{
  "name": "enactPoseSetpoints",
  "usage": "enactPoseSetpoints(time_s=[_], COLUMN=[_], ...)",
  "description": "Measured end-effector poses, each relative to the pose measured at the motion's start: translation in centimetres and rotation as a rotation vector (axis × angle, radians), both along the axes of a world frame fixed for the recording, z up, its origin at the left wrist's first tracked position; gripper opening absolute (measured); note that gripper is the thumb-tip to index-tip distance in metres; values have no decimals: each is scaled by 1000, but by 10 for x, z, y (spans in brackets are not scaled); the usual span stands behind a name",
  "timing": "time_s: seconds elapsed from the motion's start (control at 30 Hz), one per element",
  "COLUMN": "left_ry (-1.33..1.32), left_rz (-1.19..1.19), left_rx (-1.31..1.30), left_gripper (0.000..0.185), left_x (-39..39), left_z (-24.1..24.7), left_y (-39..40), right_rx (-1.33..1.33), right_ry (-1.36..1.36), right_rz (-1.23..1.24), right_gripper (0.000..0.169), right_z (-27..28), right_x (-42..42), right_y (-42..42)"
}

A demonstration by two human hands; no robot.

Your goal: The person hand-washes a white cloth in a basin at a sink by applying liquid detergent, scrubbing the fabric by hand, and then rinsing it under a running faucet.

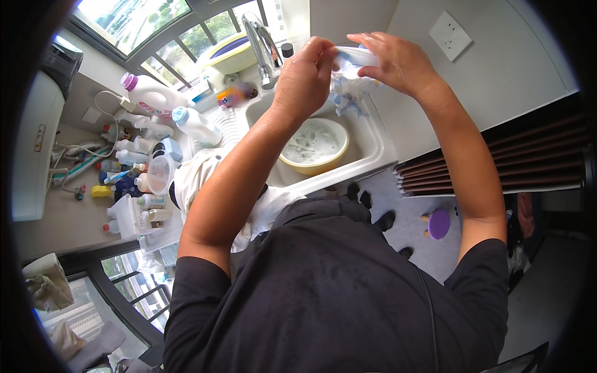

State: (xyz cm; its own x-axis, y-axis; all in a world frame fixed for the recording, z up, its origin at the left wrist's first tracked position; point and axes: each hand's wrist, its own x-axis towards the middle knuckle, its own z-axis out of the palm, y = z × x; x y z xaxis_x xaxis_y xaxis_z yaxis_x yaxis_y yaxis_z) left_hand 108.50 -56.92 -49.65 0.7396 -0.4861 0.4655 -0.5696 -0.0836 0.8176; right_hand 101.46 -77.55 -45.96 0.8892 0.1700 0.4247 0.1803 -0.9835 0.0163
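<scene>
A wet white cloth with blue markings (pixel 350 63) is stretched between my two hands, above the far right part of the sink. My left hand (pixel 305 77) grips its left end with curled fingers. At the other end, my right hand (pixel 396 63) pinches the cloth between thumb and fingers. A bunched part of the cloth hangs below them. Lower down, a yellow-rimmed basin (pixel 313 167) stands in the white sink (pixel 368 158), holding sudsy water and something pale under the foam. Water drops glisten on both hands.
A chrome faucet (pixel 261 51) rises behind the sink, beside a yellow basin (pixel 228 53) by the window. Detergent bottles (pixel 198 126) crowd the left counter. White fabric (pixel 200 175) lies at the sink's left edge. A purple stool (pixel 438 224) stands on the floor at right.
</scene>
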Motion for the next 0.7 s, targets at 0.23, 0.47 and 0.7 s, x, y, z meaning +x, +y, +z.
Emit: enactPoseSetpoints(time_s=[0.23, 0.47, 0.7], left_ry=[-85, -353, 312], left_rz=[58, 57, -99], left_rx=[72, 507, 168], left_gripper=[23, 32, 36], left_x=[13, 33, 33], left_z=[4, 0, -6], left_y=[21, 51, 64], right_rx=[570, 1394, 732], right_ry=[211, 305, 683], right_rz=[-186, -22, 26], right_gripper=[19, 36, 51], right_z=[-19, -21, 2], right_x=[8, 12, 1], right_y=[-13, -10, -17])
